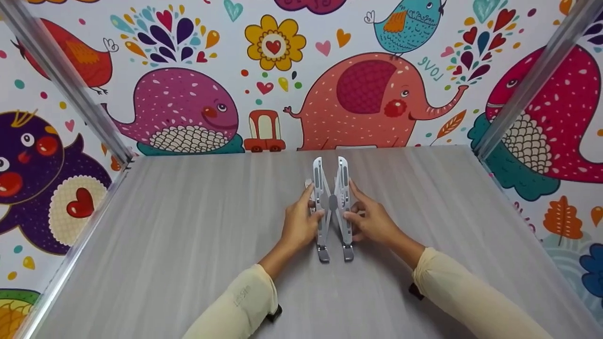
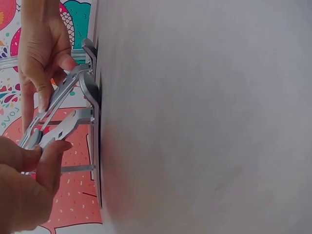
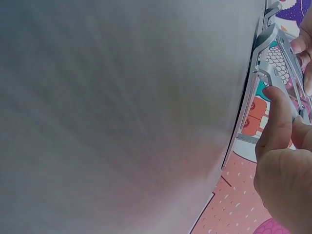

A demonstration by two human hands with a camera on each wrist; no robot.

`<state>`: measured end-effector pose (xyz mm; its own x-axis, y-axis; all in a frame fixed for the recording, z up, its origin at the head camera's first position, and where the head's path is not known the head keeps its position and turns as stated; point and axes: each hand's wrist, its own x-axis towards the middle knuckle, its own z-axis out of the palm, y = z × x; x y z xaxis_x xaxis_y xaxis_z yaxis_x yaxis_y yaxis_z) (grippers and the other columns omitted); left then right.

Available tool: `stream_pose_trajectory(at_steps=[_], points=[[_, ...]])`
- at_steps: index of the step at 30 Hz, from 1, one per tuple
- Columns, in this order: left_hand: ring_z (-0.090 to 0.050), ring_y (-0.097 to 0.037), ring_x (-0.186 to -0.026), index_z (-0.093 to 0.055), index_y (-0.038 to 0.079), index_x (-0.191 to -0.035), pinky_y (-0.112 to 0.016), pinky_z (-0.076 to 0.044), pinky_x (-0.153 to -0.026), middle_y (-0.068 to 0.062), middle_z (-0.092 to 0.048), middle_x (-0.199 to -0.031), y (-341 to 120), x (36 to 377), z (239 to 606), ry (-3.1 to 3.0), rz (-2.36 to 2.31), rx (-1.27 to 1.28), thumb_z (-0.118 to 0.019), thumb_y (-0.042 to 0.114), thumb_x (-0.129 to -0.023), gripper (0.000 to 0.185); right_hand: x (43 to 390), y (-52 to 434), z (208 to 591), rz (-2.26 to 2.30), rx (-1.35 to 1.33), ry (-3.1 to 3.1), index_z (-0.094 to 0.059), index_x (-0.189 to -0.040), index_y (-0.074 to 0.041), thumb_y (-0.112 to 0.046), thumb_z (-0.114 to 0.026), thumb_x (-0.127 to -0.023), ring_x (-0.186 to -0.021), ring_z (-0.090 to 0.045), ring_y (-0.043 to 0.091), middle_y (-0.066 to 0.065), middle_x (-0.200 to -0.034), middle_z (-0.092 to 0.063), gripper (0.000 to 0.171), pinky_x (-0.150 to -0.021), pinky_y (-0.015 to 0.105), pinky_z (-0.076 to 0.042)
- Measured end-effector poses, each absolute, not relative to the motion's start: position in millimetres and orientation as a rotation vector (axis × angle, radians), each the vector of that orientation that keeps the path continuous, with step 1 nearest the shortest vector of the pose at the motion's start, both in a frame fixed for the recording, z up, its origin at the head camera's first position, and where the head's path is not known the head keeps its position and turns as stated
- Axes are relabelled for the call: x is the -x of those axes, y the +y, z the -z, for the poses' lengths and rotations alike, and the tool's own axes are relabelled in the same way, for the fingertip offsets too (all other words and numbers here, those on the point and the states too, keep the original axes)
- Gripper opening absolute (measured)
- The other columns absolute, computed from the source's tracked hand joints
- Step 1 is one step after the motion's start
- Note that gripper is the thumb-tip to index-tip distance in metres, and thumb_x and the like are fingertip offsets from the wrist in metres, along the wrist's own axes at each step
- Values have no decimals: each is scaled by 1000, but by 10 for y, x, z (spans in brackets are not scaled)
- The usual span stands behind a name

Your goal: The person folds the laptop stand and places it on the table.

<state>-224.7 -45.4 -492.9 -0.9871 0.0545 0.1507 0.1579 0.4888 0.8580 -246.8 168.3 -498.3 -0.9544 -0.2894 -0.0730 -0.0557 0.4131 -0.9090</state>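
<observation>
A silver folding laptop stand [image 1: 333,202] stands upright on the table in the head view. Its two long arms are close together, joined by crossing bars at a round grey hub, with small hinged feet at the near ends. My left hand [image 1: 300,221] grips the left arm between thumb and fingers. On the other side, my right hand [image 1: 375,221] holds the right arm the same way. The left wrist view shows the stand [image 2: 89,87] side on, with the left thumb and fingers pinching it. In the right wrist view, the right hand [image 3: 280,161] pinches the stand [image 3: 267,39] near its front.
The grey wood-grain table [image 1: 198,212] spreads out on both sides of the stand. A wall [image 1: 188,28] printed with cartoon animals rises behind its far edge. Metal posts [image 1: 89,99] stand at the back corners.
</observation>
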Motion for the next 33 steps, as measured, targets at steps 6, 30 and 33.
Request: stream_pose_trajectory(at_steps=[6, 30, 33], points=[[-64, -17, -95, -33, 20, -161, -32, -55, -82, -13, -68, -118, -423, 2249, 4927, -2627, 1504, 191, -67, 10, -98, 72, 2467, 1653, 4978, 1564, 321, 2455, -16, -154, -61, -13, -70, -97, -75, -70, 27, 15, -94, -62, 92, -55, 44, -61], [-66, -14, -82, -34, 18, -161, -26, -57, -71, -14, -69, -115, -346, 2272, 4915, -2601, 1547, 244, -67, 8, -97, 72, 2475, 1565, 4981, 1546, 325, 2434, -14, -152, -64, -17, -67, -98, -75, -71, 28, 15, -97, -62, 89, -57, 44, -61], [-67, -16, -84, -33, 20, -161, -26, -58, -72, -14, -69, -115, -330, 2262, 4918, -2600, 1572, 242, -67, 7, -97, 73, 2461, 1565, 4988, 1548, 339, 2442, -14, -152, -64, -16, -67, -99, -77, -70, 28, 15, -96, -62, 89, -57, 44, -61]])
